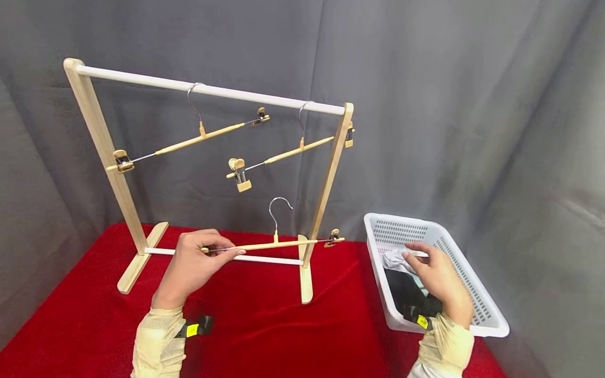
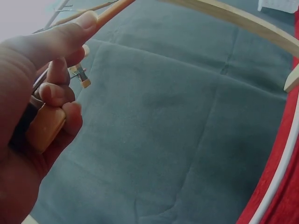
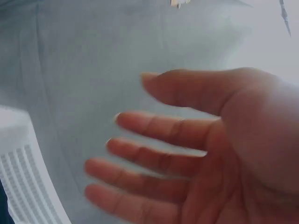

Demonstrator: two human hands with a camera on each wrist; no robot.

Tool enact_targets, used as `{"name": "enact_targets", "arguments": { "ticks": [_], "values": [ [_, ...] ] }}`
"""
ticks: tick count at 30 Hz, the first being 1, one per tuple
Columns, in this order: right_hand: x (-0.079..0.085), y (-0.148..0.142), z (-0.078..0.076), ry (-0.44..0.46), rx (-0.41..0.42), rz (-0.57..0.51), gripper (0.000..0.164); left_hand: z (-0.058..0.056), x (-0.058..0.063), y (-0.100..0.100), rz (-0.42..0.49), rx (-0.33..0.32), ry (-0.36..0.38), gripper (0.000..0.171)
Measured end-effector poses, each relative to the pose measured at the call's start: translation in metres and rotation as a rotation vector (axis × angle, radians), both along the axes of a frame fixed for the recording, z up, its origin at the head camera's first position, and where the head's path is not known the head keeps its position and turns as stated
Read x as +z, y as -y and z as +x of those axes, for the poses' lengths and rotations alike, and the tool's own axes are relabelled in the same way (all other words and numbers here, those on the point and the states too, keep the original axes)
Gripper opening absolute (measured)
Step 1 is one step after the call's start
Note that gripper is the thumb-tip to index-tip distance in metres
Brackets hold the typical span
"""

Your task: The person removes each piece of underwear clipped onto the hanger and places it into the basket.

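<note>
My left hand (image 1: 196, 262) grips a clip hanger (image 1: 264, 245) by its left end, thumb and fingers round the bar. The hanger is level in front of the rack, its metal hook pointing up and a clip at its far right end. In the left wrist view one wooden clip (image 2: 46, 126) lies against the curled fingers. My right hand (image 1: 437, 275) is over the white basket (image 1: 427, 223) with relaxed, spread fingers and nothing in them. Below it in the basket lie a light cloth (image 1: 396, 260) and a dark cloth (image 1: 399, 289).
A wooden rack (image 1: 92, 115) with a white top rail (image 1: 142, 79) stands at the left on a red cloth (image 1: 264, 325). Two more clip hangers, one left (image 1: 181, 144) and one right (image 1: 288, 154), hang from the rail. A grey curtain (image 1: 425, 105) forms the backdrop.
</note>
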State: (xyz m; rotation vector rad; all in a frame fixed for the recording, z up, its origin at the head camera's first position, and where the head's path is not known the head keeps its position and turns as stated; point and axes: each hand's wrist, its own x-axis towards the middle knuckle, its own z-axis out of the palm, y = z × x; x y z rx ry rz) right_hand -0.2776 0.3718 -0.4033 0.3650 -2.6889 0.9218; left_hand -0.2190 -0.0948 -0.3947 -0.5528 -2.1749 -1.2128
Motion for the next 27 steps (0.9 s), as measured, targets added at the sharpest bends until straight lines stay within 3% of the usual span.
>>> {"name": "enact_targets", "arguments": {
  "ticks": [3, 6, 14, 22, 27],
  "values": [
    [0.001, 0.011, -0.001, -0.100, 0.037, -0.063, 0.033, -0.004, -0.008, 0.008, -0.028, 0.013, -0.007, 0.007],
    [0.002, 0.024, -0.005, -0.169, 0.086, -0.112, 0.029, 0.003, -0.002, 0.013, -0.048, 0.043, -0.022, 0.008],
    [0.006, 0.095, -0.012, -0.112, 0.275, -0.316, 0.034, 0.033, 0.013, 0.035, -0.115, 0.129, 0.016, 0.014],
    [-0.013, 0.143, -0.049, -0.172, 0.351, -0.553, 0.043, 0.057, 0.016, 0.059, -0.153, 0.185, -0.029, 0.020],
    [-0.020, 0.162, -0.071, -0.174, 0.405, -0.671, 0.044, 0.067, 0.011, 0.077, -0.183, 0.216, -0.070, 0.022]
  ]
}}
